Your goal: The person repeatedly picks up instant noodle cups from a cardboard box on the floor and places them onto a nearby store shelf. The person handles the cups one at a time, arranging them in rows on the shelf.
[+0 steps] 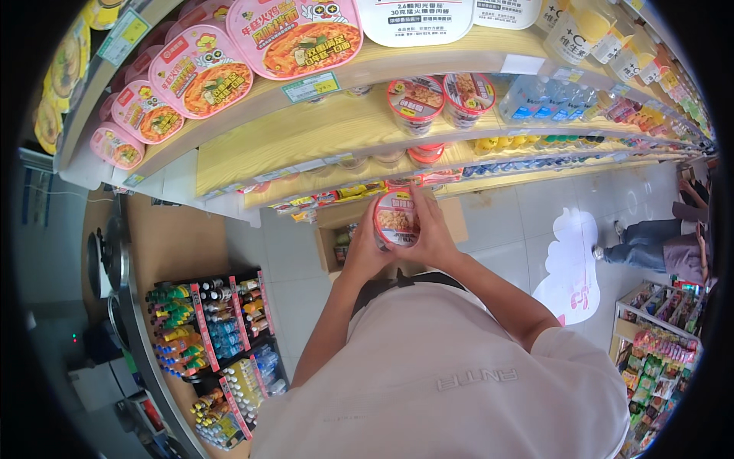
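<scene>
Between my two hands is a round instant noodle cup [397, 220] with a red rim and a printed lid facing up. My left hand [366, 244] wraps its left side, and my right hand [431, 229] wraps its right side. Below and behind the cup, an open cardboard box [328, 252] rests low near the floor with some packages inside, partly hidden by my hands. Two similar noodle cups [415, 104] stand side by side on the wooden shelf [321, 129] ahead of me.
Pink noodle boxes [200, 72] line the upper shelf at left. Water bottles [545, 100] and yellow-capped drink bottles [579, 34] stand at right. A drinks rack [212, 338] is at lower left, a snack rack [654, 361] at lower right. A person [654, 246] stands at far right.
</scene>
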The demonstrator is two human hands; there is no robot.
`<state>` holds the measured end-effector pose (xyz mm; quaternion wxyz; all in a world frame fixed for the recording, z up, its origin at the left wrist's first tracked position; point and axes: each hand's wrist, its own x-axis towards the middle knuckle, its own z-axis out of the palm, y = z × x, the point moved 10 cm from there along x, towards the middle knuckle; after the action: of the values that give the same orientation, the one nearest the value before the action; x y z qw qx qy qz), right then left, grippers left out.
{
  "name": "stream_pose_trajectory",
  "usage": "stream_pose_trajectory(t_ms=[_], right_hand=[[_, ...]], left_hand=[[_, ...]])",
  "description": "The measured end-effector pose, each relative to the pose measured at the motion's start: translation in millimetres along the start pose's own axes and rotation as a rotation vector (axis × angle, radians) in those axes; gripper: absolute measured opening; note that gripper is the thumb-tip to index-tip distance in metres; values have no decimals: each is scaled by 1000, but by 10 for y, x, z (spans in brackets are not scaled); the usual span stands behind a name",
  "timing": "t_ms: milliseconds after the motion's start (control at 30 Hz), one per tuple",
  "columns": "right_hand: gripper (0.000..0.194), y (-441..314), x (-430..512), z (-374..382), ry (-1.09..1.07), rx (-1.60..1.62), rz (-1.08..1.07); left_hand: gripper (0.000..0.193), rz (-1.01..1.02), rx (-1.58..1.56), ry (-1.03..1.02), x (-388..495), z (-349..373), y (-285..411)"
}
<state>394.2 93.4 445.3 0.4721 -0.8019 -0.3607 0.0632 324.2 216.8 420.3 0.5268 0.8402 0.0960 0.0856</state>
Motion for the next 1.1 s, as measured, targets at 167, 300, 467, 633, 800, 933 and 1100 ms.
stream_pose_trajectory(t_ms=[167,300,467,633,800,933,1100], right_hand=[[114,-145,10,-265,45,169,-39],[94,-88,-81,-422,114,184,-1],[64,190,-348,-346,176,416,280],[46,447,-644,-97,139,397,485],[37,606,-836,128,178,456,480],[34,578,-947,186,205,465,508],[33,461,-1016,156,223,405,546]], left_hand=[[111,-56,-152,30,77,-73,36],[113,38,-248,123,261,-265,42],[110,37,-417,128,558,-589,-19],[90,74,-459,143,848,-932,-5],[94,33,-455,122,1284,-1208,-100],[108,187,-323,206,1566,-1337,11],[113,259,-39,343,1891,-1307,-44]])
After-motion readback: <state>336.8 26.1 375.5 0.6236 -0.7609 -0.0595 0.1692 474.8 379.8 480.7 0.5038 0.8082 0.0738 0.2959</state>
